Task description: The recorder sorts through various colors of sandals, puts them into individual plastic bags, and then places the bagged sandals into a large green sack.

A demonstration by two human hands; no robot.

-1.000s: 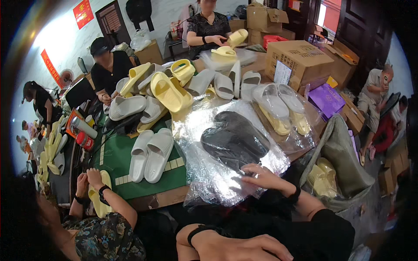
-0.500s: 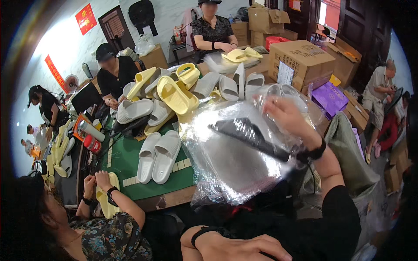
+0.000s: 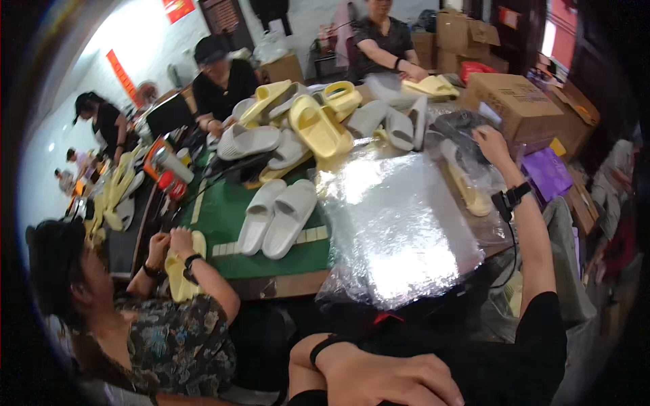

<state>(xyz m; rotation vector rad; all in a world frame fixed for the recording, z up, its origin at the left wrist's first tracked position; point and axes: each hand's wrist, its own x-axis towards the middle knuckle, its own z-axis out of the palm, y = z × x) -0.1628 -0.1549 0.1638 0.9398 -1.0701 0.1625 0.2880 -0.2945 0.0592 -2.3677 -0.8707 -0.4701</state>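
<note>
My right hand (image 3: pixel 491 145) reaches far across the table's right side, shut on a clear plastic bag with dark slippers (image 3: pixel 460 125) inside, next to a cardboard box (image 3: pixel 518 101). A black band sits on that wrist. My left hand (image 3: pixel 386 375) rests low on my dark clothing, holding nothing, fingers loosely laid out. A shiny stack of clear plastic bags (image 3: pixel 399 230) lies on the table in front of me. A bagged yellow slipper (image 3: pixel 470 193) lies under my right forearm.
A pair of white slippers (image 3: pixel 277 216) lies on a green mat (image 3: pixel 223 213). Yellow and white slippers (image 3: pixel 318 125) are heaped behind it. A person at my left holds a yellow slipper (image 3: pixel 177 274); others sit across the table. A purple package (image 3: pixel 548 172) lies at the right.
My right hand lifted the bagged dark slippers off the bag stack and carried them away to the far right by the cardboard box. My left hand stayed on my lap.
</note>
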